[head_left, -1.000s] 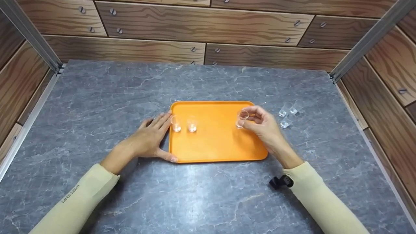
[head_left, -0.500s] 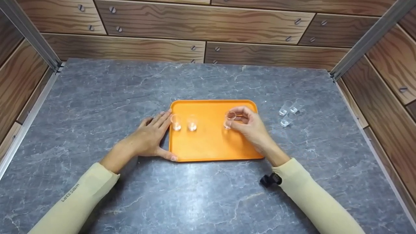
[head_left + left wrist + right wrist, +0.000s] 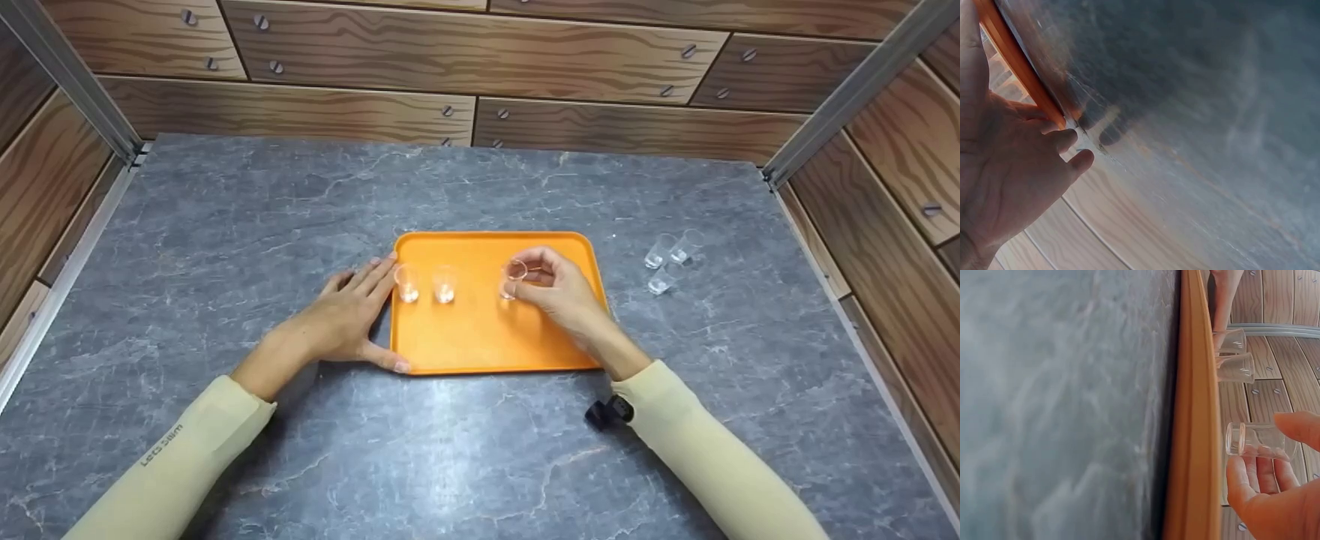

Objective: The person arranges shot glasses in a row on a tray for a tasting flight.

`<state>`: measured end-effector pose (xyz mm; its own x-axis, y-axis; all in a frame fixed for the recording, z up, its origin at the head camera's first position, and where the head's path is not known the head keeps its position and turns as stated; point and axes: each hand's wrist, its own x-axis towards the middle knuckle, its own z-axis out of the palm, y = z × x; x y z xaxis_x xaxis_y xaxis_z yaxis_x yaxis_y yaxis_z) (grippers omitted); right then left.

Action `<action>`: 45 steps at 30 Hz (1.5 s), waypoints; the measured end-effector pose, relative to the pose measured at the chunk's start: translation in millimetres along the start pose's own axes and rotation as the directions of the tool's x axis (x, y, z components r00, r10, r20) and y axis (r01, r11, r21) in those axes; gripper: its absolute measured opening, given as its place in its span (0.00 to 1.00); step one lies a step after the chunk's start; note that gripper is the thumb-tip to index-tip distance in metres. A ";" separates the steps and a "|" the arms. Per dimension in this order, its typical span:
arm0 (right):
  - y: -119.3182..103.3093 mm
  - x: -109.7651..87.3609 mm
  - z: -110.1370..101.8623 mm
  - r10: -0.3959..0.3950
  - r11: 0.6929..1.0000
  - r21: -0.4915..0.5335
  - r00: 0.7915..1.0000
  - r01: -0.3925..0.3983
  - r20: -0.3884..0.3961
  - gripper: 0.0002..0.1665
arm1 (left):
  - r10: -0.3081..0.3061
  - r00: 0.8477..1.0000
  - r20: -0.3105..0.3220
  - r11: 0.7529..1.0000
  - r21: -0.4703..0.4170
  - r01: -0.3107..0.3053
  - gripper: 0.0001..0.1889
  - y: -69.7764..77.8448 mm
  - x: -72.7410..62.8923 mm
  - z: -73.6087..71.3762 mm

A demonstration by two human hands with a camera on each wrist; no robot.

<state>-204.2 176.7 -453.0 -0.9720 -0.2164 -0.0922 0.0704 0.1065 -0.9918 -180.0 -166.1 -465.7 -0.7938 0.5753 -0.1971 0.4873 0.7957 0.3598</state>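
An orange tray lies on the table, with two clear shot glasses standing upright near its left side: one glass by the rim and another glass to its right. My left hand rests against the tray's left edge, fingers extended and thumb at the near corner. Between thumb and fingers my right hand pinches a third clear shot glass upright over the tray. In the right wrist view this held glass has its base a little apart from the tray's edge.
To the right of the tray, three more clear shot glasses stand close together on the grey marbled table. Wood-patterned walls and metal posts enclose the table at the back and sides.
My right hand has carried the pinched shot glass leftward over the tray, nearer to the two standing glasses. The left hand and the tray have stayed in place.
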 end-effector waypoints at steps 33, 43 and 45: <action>2.8 12.4 28.2 0.076 0.997 -0.023 0.994 -0.074 0.074 0.22 | 0.021 0.999 -0.024 1.000 0.006 -0.021 0.76 -1.1 -2.3 0.7; 3.1 15.5 26.8 0.077 0.996 -0.054 0.993 -0.072 0.090 0.22 | 0.026 0.999 -0.035 1.000 0.006 -0.025 0.76 -0.5 -1.1 1.4; 3.7 16.1 26.5 0.072 0.996 -0.066 0.993 -0.066 0.092 0.22 | 0.023 0.999 -0.028 1.000 0.004 -0.023 0.76 -0.2 -0.9 0.8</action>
<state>-213.7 147.9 -460.5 -0.9397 -0.2961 -0.1709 0.1193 0.1847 -0.9755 -179.0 -166.6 -466.3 -0.7924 0.5879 -0.1627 0.5070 0.7831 0.3602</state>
